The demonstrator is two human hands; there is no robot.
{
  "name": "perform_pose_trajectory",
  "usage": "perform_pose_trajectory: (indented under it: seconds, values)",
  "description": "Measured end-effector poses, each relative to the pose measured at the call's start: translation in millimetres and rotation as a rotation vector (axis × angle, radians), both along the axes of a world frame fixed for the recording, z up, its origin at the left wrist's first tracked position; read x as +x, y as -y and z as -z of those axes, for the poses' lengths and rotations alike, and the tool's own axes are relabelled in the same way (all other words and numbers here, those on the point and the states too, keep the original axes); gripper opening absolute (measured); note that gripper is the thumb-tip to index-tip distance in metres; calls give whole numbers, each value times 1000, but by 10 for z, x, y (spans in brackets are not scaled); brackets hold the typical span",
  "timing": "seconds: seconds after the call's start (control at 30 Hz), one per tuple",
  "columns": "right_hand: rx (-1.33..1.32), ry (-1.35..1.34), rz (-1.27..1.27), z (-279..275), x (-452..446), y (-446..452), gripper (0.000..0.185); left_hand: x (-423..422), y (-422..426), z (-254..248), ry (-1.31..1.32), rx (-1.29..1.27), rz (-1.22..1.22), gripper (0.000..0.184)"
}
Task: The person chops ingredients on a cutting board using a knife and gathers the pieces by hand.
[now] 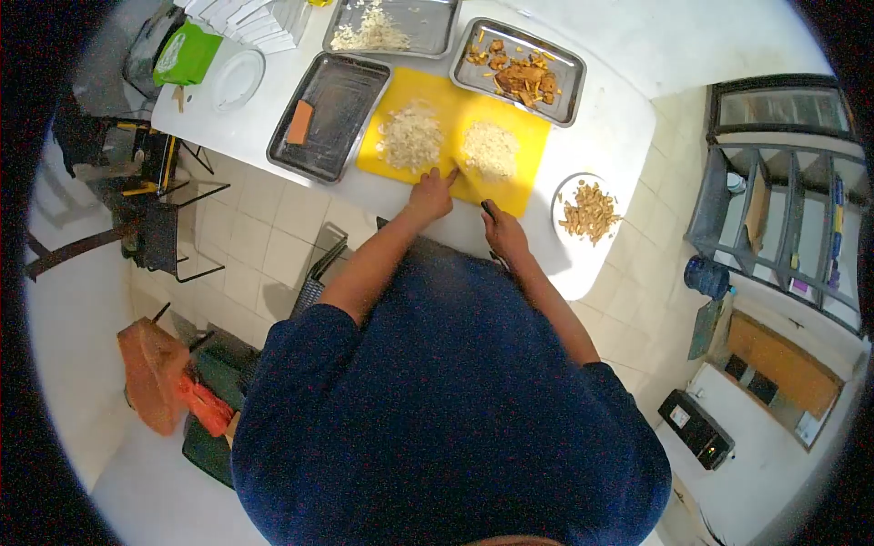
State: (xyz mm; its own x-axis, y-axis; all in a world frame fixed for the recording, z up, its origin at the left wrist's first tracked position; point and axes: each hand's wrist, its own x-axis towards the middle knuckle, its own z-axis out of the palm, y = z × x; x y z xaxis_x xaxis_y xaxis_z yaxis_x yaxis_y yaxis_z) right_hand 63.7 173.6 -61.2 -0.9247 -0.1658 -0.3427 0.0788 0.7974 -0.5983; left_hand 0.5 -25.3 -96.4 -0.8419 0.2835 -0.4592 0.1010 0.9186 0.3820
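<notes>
My right hand (pixel 506 234) is closed around the dark handle of a knife (pixel 488 210) at the near edge of the yellow cutting board (pixel 378 156). The blade points away from me across the board, blurred and hard to make out. My left hand (pixel 432 194) rests at the board's near edge with fingers apart, close to the blade. Beyond it lies a pile of pale chopped pieces (pixel 411 136). A second, finer pale pile (pixel 492 150) sits on the right half of the board.
Left of the board, a dark metal tray (pixel 341 96) holds an orange-brown block (pixel 299 122). Behind stand a tray of pale pieces (pixel 432 29) and a tray of brown-orange pieces (pixel 576 77). A white plate (pixel 563 196) of brown strips sits near the table's right edge.
</notes>
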Motion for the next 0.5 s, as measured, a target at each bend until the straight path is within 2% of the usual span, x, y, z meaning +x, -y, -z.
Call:
perform_pose_trajectory:
  seconds: [0.5]
  values:
    - [-56,-17,67,-82,13,-22,34,3,28,25,8,21,3,74]
